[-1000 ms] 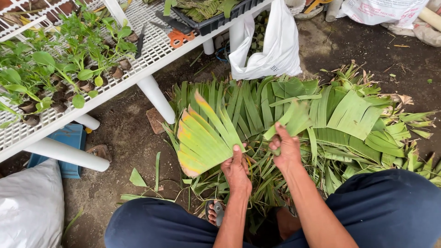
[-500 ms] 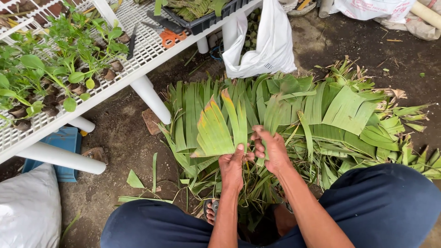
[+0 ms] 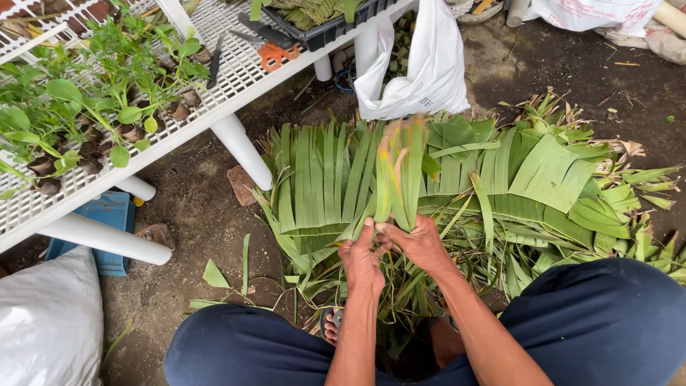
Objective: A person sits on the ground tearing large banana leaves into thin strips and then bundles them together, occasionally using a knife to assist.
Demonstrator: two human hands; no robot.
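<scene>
A: What are the hands doing?

B: Both meet low in the middle of the view. The left hand (image 3: 361, 259) and the right hand (image 3: 421, 244) are side by side, fingers touching, each closed around the base of a leaf strip (image 3: 401, 168) that stands up and away from the person. The grip of each hand is shut on that strip; its upper part is blurred, green with yellow streaks.

A: And where is it lying?

B: It rises over the leaf pile (image 3: 500, 179), a broad fan of torn green leaves spread on the dirt floor (image 3: 207, 207) just ahead of the person's knees.

A: What else is around?

B: To the left, a white mesh worktop (image 3: 236, 71) on white legs carries seedlings (image 3: 107, 107) in small pots, orange-handled scissors (image 3: 275, 53) and a black tray (image 3: 325, 25) of cuttings. A white plastic bag (image 3: 421, 71) hangs beyond the pile. A blue box (image 3: 107, 214) sits under the worktop, and a white sack (image 3: 46, 322) lies at the lower left.
</scene>
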